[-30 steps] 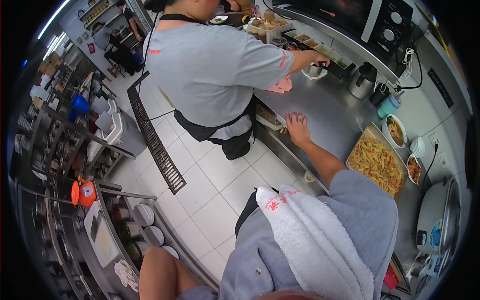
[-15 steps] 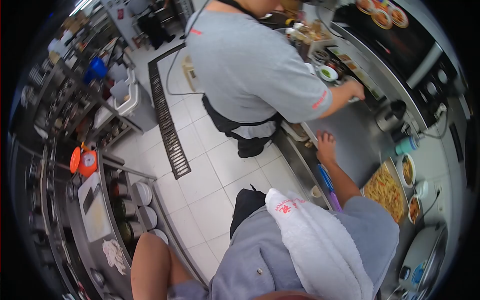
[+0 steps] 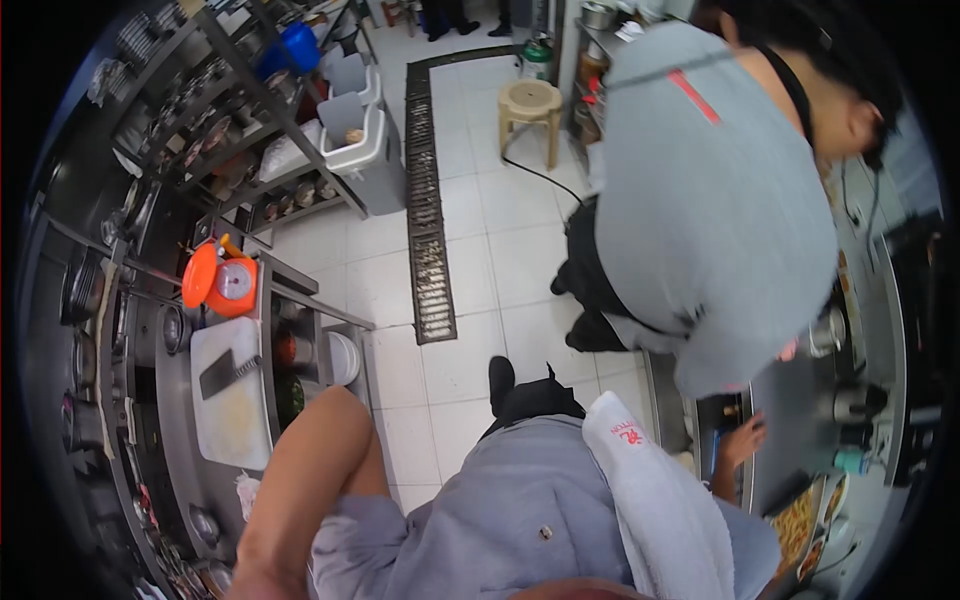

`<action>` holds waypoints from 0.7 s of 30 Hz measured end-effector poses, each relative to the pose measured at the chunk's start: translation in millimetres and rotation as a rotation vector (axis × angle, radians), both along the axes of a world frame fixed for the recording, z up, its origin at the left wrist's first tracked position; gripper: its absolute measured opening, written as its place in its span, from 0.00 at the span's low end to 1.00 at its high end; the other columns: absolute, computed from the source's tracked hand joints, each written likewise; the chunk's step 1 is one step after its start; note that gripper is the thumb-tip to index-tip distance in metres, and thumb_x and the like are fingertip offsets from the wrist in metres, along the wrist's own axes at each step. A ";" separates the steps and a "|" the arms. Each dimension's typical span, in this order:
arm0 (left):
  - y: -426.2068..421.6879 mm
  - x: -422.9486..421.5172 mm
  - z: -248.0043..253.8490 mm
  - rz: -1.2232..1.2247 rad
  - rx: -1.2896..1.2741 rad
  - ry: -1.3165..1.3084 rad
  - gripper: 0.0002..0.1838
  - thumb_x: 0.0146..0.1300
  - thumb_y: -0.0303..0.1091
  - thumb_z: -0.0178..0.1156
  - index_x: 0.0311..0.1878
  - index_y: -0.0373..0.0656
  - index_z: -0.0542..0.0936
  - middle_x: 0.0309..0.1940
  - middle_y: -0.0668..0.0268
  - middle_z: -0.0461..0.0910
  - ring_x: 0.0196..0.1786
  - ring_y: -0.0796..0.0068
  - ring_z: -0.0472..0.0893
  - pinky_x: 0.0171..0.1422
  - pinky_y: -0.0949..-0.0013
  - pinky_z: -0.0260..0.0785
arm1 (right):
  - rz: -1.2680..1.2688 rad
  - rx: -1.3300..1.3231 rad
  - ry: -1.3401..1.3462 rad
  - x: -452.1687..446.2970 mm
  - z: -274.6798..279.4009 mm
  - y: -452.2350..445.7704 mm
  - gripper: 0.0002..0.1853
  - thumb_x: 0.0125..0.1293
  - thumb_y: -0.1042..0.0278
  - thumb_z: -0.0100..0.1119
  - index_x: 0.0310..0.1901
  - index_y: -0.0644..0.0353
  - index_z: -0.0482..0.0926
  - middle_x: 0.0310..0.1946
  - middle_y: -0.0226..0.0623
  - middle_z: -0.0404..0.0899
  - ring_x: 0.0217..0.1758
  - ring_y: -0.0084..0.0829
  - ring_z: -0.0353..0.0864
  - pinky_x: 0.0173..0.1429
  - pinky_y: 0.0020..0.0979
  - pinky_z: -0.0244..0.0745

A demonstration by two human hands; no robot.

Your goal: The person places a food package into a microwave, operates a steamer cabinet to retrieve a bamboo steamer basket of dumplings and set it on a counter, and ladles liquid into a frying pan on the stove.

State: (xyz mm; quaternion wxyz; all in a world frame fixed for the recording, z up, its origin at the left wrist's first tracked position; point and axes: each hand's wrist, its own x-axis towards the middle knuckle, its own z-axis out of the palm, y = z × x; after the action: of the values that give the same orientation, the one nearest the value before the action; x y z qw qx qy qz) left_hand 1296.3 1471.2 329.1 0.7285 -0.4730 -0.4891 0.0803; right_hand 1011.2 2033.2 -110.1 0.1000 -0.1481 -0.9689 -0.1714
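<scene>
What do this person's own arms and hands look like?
Human arms in grey sleeves, bare below, with no cables or markings visible. The right hand wears no glove; its small details are blurred. The left hand is out of view.

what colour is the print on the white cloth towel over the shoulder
Red; the print on the white cloth towel shows best in the head view.

counter (image 3: 790, 400): grey; towel (image 3: 665, 505): white, red lettering; scale (image 3: 238, 301): orange; cutting board (image 3: 225, 420): white
</scene>
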 end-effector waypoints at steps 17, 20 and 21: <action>-465.1 -255.9 -226.2 -0.130 1.714 -1.247 0.19 0.72 0.39 0.48 0.36 0.30 0.77 0.15 0.61 0.73 0.19 0.78 0.71 0.40 0.68 0.73 | 0.135 -0.297 -0.271 -126.5 -139.0 -509.2 0.30 0.60 0.60 0.58 0.64 0.57 0.64 0.61 0.54 0.67 0.64 0.48 0.68 0.66 0.42 0.65; -548.8 -342.1 -237.8 -0.122 1.772 -1.372 0.17 0.72 0.37 0.51 0.36 0.32 0.78 0.17 0.65 0.74 0.19 0.82 0.70 0.32 0.76 0.68 | 0.232 -0.468 -0.436 -174.6 -159.5 -600.8 0.29 0.60 0.59 0.57 0.63 0.57 0.65 0.59 0.53 0.68 0.63 0.48 0.69 0.65 0.42 0.66; -575.4 -369.8 -240.4 -0.099 1.762 -1.505 0.15 0.71 0.37 0.53 0.37 0.33 0.79 0.17 0.67 0.74 0.19 0.84 0.70 0.30 0.77 0.65 | 0.258 -0.529 -0.487 -189.5 -164.2 -630.0 0.29 0.61 0.59 0.57 0.62 0.57 0.66 0.59 0.53 0.69 0.62 0.48 0.70 0.65 0.42 0.66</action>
State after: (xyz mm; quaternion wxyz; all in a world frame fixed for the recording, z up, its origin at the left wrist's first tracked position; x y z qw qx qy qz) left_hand 926.6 895.8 88.7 0.3328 0.2514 -0.6662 -0.6183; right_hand 821.7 1403.1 -274.3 -0.1542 -0.0004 -0.9857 0.0683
